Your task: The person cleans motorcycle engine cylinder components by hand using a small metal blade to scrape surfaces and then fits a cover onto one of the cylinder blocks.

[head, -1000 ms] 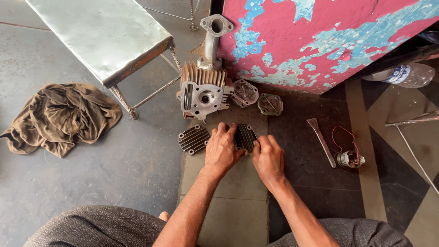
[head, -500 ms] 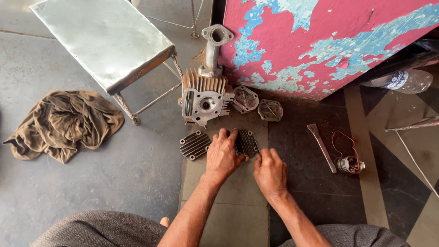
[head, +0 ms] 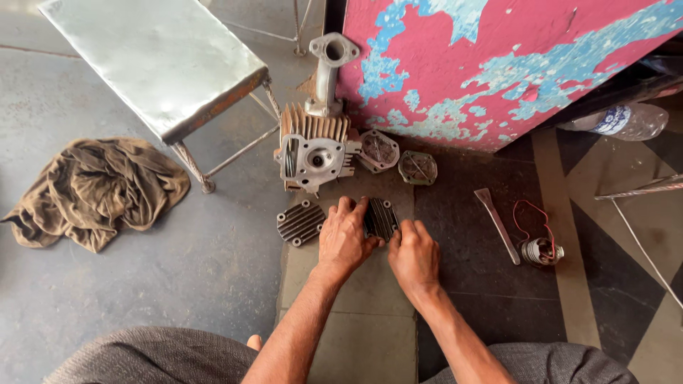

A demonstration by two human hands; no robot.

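Finned cover [head: 380, 218] under both hands, second cover [head: 299, 222] left of left hand [head: 344, 238], cylinder head [head: 315, 151] beyond, scraper [head: 497, 223] right of right hand [head: 414, 256]

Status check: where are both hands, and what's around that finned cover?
Left hand and right hand both on dark finned cover. Second finned cover lies left, apart. Cylinder head just beyond.

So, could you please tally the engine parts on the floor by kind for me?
Finned cylinder head with pipe: 1
Finned covers: 2, one lying free, one under both hands
Flat valve plates: 2
Wire coil: 1
Total: 6
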